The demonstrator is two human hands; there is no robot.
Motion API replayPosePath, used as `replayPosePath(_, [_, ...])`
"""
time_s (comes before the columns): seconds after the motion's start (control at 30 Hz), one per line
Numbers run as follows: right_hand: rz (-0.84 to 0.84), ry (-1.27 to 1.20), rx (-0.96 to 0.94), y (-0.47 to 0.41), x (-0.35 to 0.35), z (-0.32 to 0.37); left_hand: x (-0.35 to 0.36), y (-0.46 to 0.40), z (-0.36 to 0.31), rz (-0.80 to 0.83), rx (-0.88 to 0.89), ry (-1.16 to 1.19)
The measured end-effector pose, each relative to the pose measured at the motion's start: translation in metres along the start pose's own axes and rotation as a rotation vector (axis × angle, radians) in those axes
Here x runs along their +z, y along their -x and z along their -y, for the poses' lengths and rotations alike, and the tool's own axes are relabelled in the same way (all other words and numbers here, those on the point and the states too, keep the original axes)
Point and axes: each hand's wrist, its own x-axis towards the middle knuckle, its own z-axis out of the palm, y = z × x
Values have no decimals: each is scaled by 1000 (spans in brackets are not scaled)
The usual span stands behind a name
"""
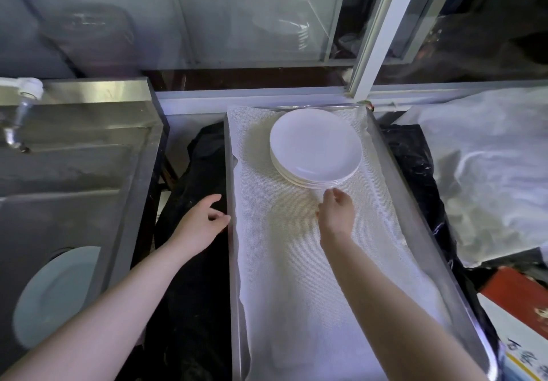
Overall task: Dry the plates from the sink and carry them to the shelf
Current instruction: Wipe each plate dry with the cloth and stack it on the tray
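Note:
A stack of several white plates [315, 146] sits at the far end of a metal shelf tray [415, 223] lined with white mesh cloth [296, 262]. My right hand [336, 211] hovers just in front of the stack's near rim, fingers loosely curled, holding nothing. My left hand [203, 220] is at the tray's left edge, fingers relaxed and empty, over black plastic. One more white plate [56, 294] lies in the steel sink [74, 173] at the lower left.
A tap [22, 105] hangs over the sink's far left. Black plastic sheeting [192, 291] fills the gap between sink and tray. Crumpled clear plastic [489, 167] lies to the right, with a red and white box [522, 312] at the lower right. Glass cabinet doors [252, 16] stand behind.

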Motion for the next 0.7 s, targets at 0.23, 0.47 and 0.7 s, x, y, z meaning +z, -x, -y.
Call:
replayPosePath(0.23, [458,-101,32,72,21,0,-36,30,28,38,52,6])
replayPosePath(0.47, [661,-50,-5,156,63,11,-107,76,86,3,12,148])
replayPosePath(0.7, [733,-10,46,280,150,-9,-217,156,203,-124,-73,315])
